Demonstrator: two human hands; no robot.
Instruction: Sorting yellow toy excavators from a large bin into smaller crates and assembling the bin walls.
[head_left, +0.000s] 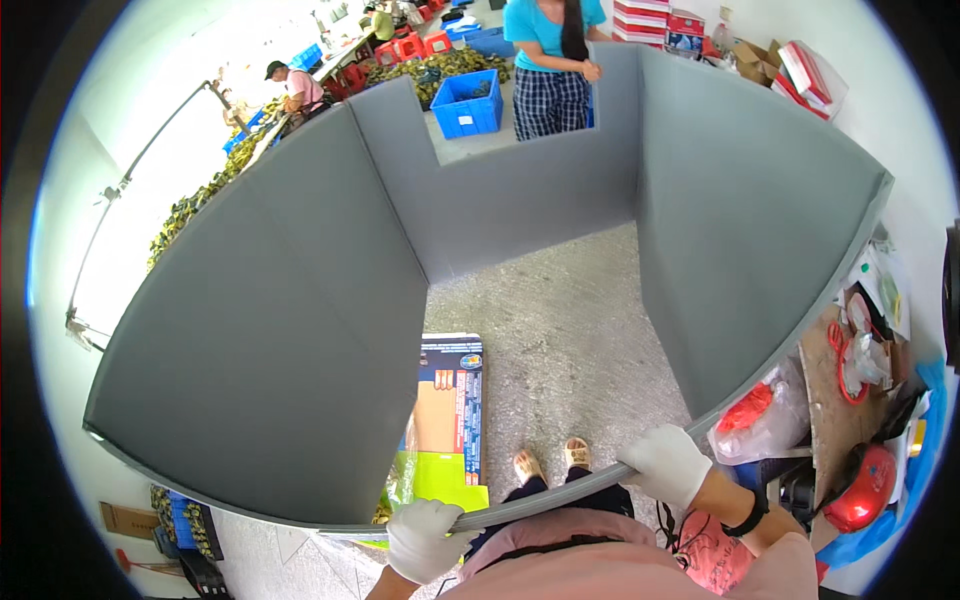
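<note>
A large grey plastic sleeve of tall panels (270,330), without a bottom, spreads out in front of me. Its far wall has a rectangular notch cut in the upper edge. Both my hands wear white gloves and hold the near rim (540,497). My left hand (428,540) is closed around it left of my body, and my right hand (668,466) has its fingers curled over it further right. Concrete floor and my sandalled feet show through the sleeve. Whether its lower edge rests on the floor I cannot tell.
Printed cardboard (470,400) lies on the floor at the left panel. Beyond the notch stand a blue crate (467,104) and a person in a blue top (545,30). At right, a cluttered bench holds red scissors (845,365) and a red helmet-like object (862,488).
</note>
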